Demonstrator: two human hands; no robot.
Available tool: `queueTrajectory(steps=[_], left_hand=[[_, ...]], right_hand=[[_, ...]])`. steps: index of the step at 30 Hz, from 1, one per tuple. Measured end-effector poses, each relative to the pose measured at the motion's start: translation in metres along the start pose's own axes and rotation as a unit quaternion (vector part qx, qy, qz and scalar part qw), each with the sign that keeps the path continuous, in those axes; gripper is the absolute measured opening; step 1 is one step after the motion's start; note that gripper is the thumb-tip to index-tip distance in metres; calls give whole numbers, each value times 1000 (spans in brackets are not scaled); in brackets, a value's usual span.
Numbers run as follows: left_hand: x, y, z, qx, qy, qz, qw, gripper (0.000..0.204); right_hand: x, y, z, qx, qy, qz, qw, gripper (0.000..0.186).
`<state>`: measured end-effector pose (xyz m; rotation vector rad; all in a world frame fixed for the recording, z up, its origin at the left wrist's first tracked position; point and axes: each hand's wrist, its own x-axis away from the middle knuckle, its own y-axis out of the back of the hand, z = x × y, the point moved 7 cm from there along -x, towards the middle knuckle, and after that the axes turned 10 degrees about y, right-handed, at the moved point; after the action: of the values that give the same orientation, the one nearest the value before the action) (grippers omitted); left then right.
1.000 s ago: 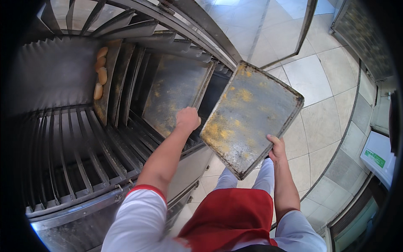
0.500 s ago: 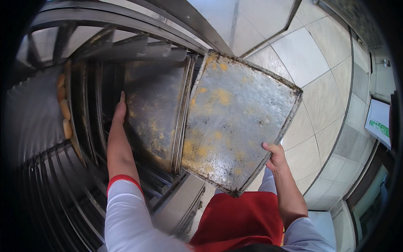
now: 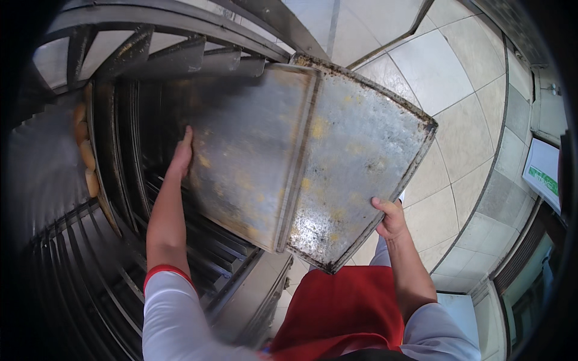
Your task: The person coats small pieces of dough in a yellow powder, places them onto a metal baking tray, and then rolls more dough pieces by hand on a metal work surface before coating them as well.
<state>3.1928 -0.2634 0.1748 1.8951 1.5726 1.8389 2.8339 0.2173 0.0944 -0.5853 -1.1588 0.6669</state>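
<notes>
The right hand [image 3: 391, 219] pinches one edge of the outer tray [image 3: 361, 159], thumb on top, outside the rack [image 3: 162, 18]. The left hand [image 3: 182, 157], inside the rack, meets the far edge of the inner tray [image 3: 247, 156]; whether it grips, I cannot tell. That tray juts from the rack, overlapping the outer one. Bread rolls [image 3: 86, 153] sit deeper in the rack. The outer tray could tip, being pinched at one edge under the overlap.

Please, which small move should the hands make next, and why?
Probably the left hand should slide the left tray slightly rightward over the right tray: that hand is at the left tray's left edge, its right edge overlaps the right tray in this view, and the right hand grips the latter.
</notes>
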Motion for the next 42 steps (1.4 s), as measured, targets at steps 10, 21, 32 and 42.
queueTrajectory(steps=[10,21,32,42], left_hand=[[122,-192,-7,173,120,421,882,112],[235,-300,-46,82,23,386,918,83],[441,-313,-129,108,-154,556,810,83],[611,-426,-356,244,-158,639,713,58]], right_hand=[[7,35,2,-47,34,43,997,80],[102,65,84,27,57,-13,998,78],[236,43,271,-65,172,-37,982,67],[284,-58,652,311,311,-158,884,49]])
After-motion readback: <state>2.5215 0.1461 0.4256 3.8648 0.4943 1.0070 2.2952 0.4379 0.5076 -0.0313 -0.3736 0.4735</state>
